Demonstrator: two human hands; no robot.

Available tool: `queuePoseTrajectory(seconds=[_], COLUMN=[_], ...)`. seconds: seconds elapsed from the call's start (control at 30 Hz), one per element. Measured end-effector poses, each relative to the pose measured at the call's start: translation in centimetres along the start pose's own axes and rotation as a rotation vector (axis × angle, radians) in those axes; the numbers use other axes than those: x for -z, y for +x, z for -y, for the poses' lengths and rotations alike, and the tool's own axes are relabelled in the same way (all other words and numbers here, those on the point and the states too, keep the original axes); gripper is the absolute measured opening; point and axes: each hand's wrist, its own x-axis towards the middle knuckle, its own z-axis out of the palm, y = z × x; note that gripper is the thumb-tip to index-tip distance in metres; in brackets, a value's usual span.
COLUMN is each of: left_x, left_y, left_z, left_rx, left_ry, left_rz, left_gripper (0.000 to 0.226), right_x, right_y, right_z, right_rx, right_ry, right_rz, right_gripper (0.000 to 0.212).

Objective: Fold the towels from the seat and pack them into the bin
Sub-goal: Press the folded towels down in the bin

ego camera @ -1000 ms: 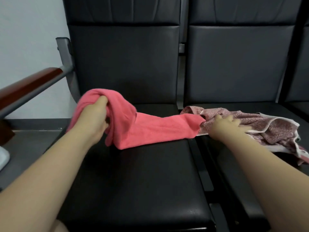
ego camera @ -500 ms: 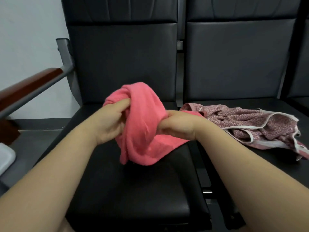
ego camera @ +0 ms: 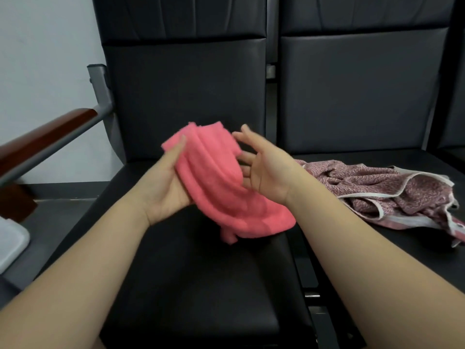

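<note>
A bunched pink towel (ego camera: pixel 221 187) is held up above the left black seat (ego camera: pixel 201 285). My left hand (ego camera: pixel 166 182) holds it from the left, palm up, with the thumb on top of the cloth and the fingers hidden beneath. On the towel's right side is my right hand (ego camera: pixel 264 170), its fingers straight and spread, the palm facing the cloth. A crumpled dark-pink patterned towel with white trim (ego camera: pixel 377 187) lies on the right seat. A pale plastic bin corner (ego camera: pixel 10 245) shows at the left edge, on the floor.
A wood-topped metal armrest (ego camera: pixel 45 137) runs along the left of the seat. Tall black backrests (ego camera: pixel 186 84) stand behind both seats. A narrow gap (ego camera: pixel 302 273) separates the two seat cushions. Grey floor and a white wall lie to the left.
The pink towel was stretched across the seat, then gathered and lifted by both hands. My right hand has now let go of it and opened; the left still holds it.
</note>
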Motion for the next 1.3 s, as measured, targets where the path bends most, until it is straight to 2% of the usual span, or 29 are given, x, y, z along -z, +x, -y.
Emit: queuePoseTrajectory(seconds=[0.07,0.13,0.17,0.2,0.27,0.33,0.4,0.43,0.53,0.6,0.67,0.73,0.8,0.87,1.03,1.17,1.23,1.3], left_x=[0.1,0.6,0.6,0.7,1.1,1.6,2.0,2.0,0.5,-0.3,0.2,1.7,3.2,3.9,2.4,2.2,2.6,3.8], left_y=[-0.1,-0.8,-1.1,-1.3,-1.2,-0.9,-0.8,-0.8,-1.0,-0.6,-0.2,-0.3,-1.2,-2.3,-4.0,-5.3,-5.4,-5.3], left_z=[0.9,1.2,1.1,0.7,-0.5,-1.7,-2.1,-1.8,0.5,1.5,0.7,-1.0,-2.8,-3.8,-4.5,-6.3,-6.5,-6.2], left_rx=[0.161,0.353,0.400,0.389,0.196,-0.102,-0.288,-0.279,-0.013,0.095,0.025,-0.144,-0.305,-0.426,-0.592,-0.605,-0.499,-0.284], left_ry=[0.216,0.498,0.576,0.588,0.417,0.083,-0.139,-0.117,0.218,0.344,0.292,0.126,-0.012,-0.069,-0.138,-0.031,0.112,0.260], left_rz=[0.010,0.021,0.018,-0.013,-0.132,-0.193,-0.179,-0.173,-0.133,-0.214,-0.397,-0.534,-0.568,-0.531,-0.293,-0.248,-0.307,-0.336], left_gripper=[0.045,0.039,0.040,0.039,0.037,0.051,0.072,0.081,0.098,0.093,0.074,0.049,0.026,0.021,0.027,0.047,0.054,0.070], right_x=[0.0,0.0,0.0,-0.1,-0.3,-0.5,-0.4,-0.3,-0.8,-1.4,-1.4,-0.9,-0.1,0.7,0.1,-1.9,-2.0,-1.5], right_y=[0.1,-0.3,-0.4,-0.5,-0.6,-0.6,-0.6,-0.6,-1.1,-1.9,-2.5,-3.0,-3.7,-4.2,-4.4,-6.4,-6.7,-6.0], right_z=[-1.0,-1.6,-1.5,-1.2,0.2,1.7,2.3,2.2,0.8,0.2,1.2,3.2,4.8,5.0,4.7,6.8,7.1,6.5], right_rx=[-0.090,-0.220,-0.246,-0.235,-0.116,0.060,0.164,0.164,-0.011,-0.145,-0.104,0.062,0.214,0.314,0.441,0.553,0.537,0.409], right_ry=[-0.196,-0.362,-0.400,-0.396,-0.259,-0.103,0.000,0.025,-0.061,-0.207,-0.249,-0.169,-0.079,-0.066,-0.049,0.137,0.005,-0.383], right_rz=[0.018,0.038,0.031,0.017,-0.059,-0.146,-0.198,-0.201,-0.139,-0.086,-0.111,-0.206,-0.272,-0.280,-0.233,-0.090,-0.108,-0.233], right_gripper=[0.036,0.013,0.009,0.012,0.017,0.020,0.020,0.022,0.049,0.048,0.036,0.038,0.041,0.041,0.041,0.045,0.058,0.066])
